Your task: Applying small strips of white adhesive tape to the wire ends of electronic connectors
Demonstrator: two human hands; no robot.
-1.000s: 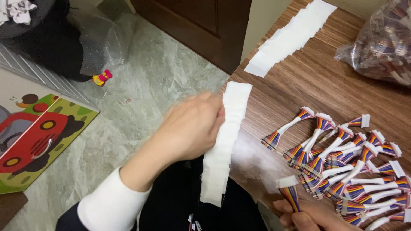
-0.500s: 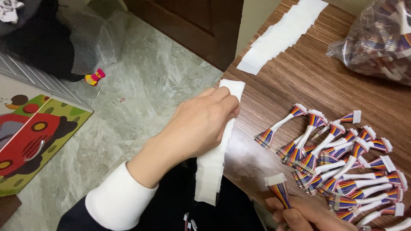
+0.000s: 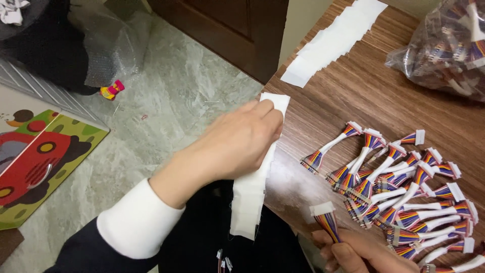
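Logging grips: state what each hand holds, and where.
Right hand: rainbow wire harness, gripped below its white-taped end. Left hand: presses white label strip near its top.

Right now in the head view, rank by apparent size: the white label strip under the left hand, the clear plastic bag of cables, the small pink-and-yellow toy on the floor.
1. White label strip and clear plastic bag: similar, bag cropped, unsure.
2. Pink-and-yellow toy, smallest.
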